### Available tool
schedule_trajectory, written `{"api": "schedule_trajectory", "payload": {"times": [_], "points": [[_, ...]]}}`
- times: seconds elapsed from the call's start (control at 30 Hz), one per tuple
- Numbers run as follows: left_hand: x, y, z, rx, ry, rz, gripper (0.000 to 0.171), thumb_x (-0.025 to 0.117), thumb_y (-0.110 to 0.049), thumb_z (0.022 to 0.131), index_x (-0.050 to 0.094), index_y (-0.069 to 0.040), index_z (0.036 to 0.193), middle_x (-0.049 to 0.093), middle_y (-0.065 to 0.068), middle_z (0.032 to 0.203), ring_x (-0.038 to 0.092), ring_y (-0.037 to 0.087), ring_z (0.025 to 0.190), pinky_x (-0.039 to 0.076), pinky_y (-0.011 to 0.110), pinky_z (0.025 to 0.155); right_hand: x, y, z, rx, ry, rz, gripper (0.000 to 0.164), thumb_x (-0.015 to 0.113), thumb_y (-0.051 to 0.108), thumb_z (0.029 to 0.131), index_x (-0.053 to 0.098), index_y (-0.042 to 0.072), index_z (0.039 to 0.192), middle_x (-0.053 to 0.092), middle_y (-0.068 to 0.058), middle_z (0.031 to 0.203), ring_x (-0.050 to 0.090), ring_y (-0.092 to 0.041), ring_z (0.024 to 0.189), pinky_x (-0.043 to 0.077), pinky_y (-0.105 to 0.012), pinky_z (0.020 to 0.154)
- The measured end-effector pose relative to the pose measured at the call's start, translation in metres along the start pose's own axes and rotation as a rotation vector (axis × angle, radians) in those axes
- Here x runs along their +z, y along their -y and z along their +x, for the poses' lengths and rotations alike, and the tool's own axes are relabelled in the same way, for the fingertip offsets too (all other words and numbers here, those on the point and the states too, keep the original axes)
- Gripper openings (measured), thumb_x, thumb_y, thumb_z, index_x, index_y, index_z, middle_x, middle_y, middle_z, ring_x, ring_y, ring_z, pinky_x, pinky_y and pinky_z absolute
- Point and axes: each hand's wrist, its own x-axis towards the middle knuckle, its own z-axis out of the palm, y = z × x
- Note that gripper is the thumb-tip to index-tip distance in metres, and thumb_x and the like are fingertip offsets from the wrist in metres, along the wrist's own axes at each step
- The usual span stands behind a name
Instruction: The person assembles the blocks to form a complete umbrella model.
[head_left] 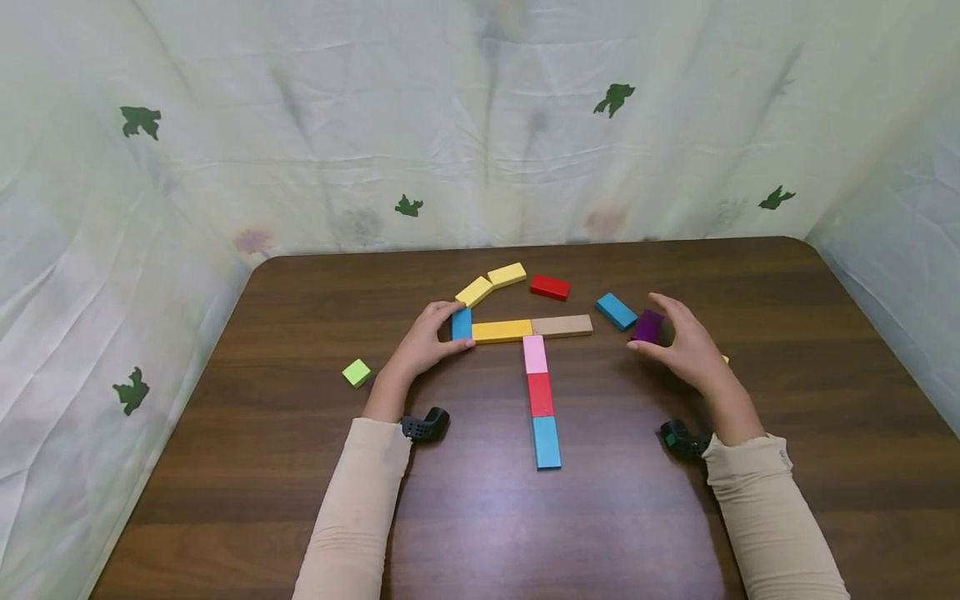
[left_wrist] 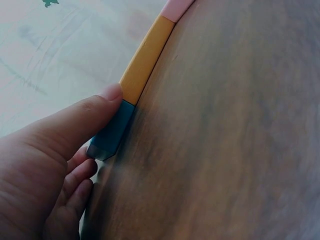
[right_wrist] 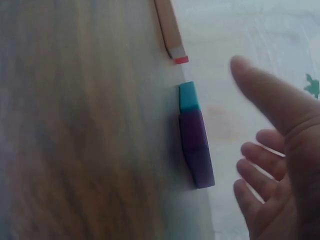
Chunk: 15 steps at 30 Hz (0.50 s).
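Note:
My left hand (head_left: 423, 340) holds a blue block (head_left: 461, 323) between thumb and fingers at the left end of a yellow block (head_left: 502, 332). In the left wrist view, the thumb lies along the blue block (left_wrist: 112, 130) where it meets the yellow one (left_wrist: 145, 62). A purple block (head_left: 648, 326) lies in the gap between the thumb and fingers of my right hand (head_left: 686, 342). That hand is spread, and in the right wrist view it stands apart from the purple block (right_wrist: 195, 132). A second blue block (head_left: 617, 312) sits at the purple block's left.
A tan block (head_left: 562, 326) continues the yellow one. Pink (head_left: 535, 354), red (head_left: 540, 394) and blue (head_left: 547, 442) blocks run down toward me. Two yellow blocks (head_left: 474, 292) and a red one (head_left: 550, 287) lie farther back. A green block (head_left: 357, 373) lies left on the wooden table (head_left: 262, 483).

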Motion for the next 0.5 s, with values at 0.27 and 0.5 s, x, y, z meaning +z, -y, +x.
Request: {"api": "schedule_trajectory", "payload": {"times": [0.27, 0.5], "points": [[0.000, 0.001, 0.000, -0.003, -0.001, 0.009, 0.071, 0.069, -0.037, 0.077, 0.040, -0.011, 0.136, 0.036, 0.013, 0.131, 0.034, 0.025, 0.120, 0.029, 0.040, 0.099, 0.000, -0.010, 0.000, 0.054, 0.057, -0.016, 0.082, 0.070, 0.034, 0.077, 0.029, -0.004, 0.136, 0.030, -0.027, 0.134, 0.031, -0.043, 0.120, 0.028, -0.056, 0.094], [0.000, 0.000, 0.000, 0.005, -0.001, 0.008, 0.071, 0.069, -0.038, 0.077, 0.040, -0.010, 0.136, 0.036, 0.013, 0.131, 0.034, 0.026, 0.120, 0.029, 0.041, 0.099, 0.000, -0.012, -0.001, 0.101, 0.088, -0.045, 0.077, 0.067, 0.030, 0.082, 0.027, -0.007, 0.136, 0.030, -0.031, 0.132, 0.037, -0.044, 0.114, 0.031, -0.055, 0.092]]}}
